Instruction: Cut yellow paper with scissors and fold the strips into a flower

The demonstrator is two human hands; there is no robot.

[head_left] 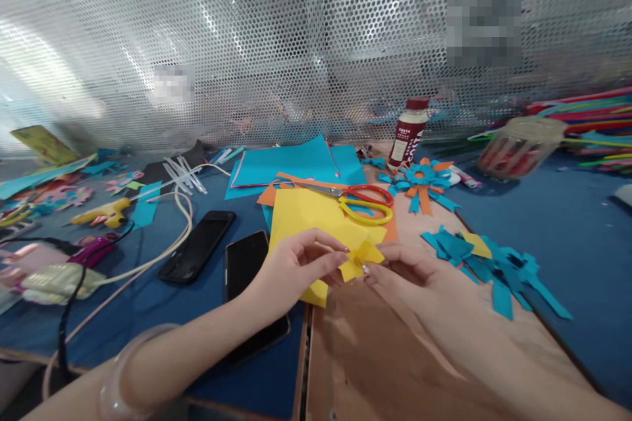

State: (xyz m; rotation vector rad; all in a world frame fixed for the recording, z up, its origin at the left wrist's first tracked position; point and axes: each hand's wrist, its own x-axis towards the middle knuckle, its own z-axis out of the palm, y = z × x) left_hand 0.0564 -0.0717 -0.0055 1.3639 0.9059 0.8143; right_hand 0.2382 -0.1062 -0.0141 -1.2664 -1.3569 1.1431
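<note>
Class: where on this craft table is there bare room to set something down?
Free: the brown board nearer than the left hand and right hand, between the near phone and teal scraps; the blue tabletop right of those scraps. Crowded: far left, with glue gun and cables; the middle, with paper sheets and scissors.

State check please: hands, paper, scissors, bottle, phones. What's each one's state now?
left hand: fingers pinch yellow paper piece
right hand: fingers pinch it too
yellow paper piece: folded, between both hands
scissors: shut, lying on yellow sheet
bottle: upright, capped
phones: flat, screens dark
</note>
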